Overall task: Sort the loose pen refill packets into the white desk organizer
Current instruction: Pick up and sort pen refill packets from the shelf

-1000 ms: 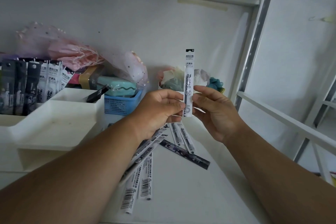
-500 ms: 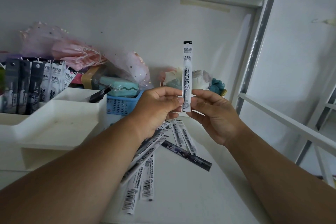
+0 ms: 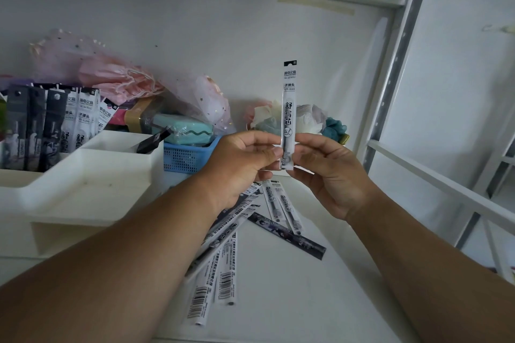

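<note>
Head view looks down over both forearms to a long, narrow white-and-clear pen refill packet [image 3: 289, 108] held upright above the desk. The left hand [image 3: 239, 164] pinches its lower end, thumb pressed against the packet's left edge with the fingers curled behind. The right hand [image 3: 331, 172] grips the same lower end from the other side, fingertips [image 3: 302, 139] touching the packet's right edge.

Below the fingers, a fan of loose refill packets [image 3: 250, 234] lies flat on the white desk surface [image 3: 292, 301], some showing barcodes, one dark strip among them. To the left of the left hand's fingers stands the white plastic desk organizer [image 3: 83, 186], its front tray bare; its rear compartment, farther left, holds upright black and white refill packets [image 3: 53, 125]. Just beyond the left knuckles sits a blue mesh basket [image 3: 186, 156] holding a mint-green case [image 3: 184, 131].
</note>
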